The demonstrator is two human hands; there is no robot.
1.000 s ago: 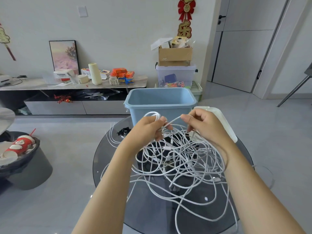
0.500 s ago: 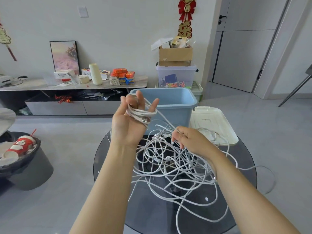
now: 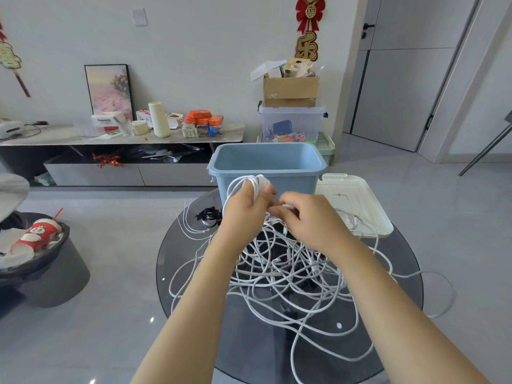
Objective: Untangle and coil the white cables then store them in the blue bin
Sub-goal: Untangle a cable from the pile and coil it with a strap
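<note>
A tangle of white cables (image 3: 288, 275) lies spread over the round dark glass table (image 3: 393, 328). My left hand (image 3: 243, 212) is closed around a small coil of white cable (image 3: 249, 182), with loops wound over its fingers, just in front of the blue bin (image 3: 267, 167). My right hand (image 3: 310, 220) sits right beside it and pinches a strand of the same cable. The blue bin stands open at the table's far edge; nothing shows inside it from this angle.
A white lid (image 3: 357, 206) lies to the right of the bin. Black clips (image 3: 209, 216) and thin white ties (image 3: 191, 228) lie left of it. A dark waste bin with red cups (image 3: 36, 245) stands on the floor at left, a low cabinet (image 3: 122, 151) behind.
My left hand came down from a raised position to just in front of the bin, still wrapped in cable loops. My right hand rose from the tangle to meet it.
</note>
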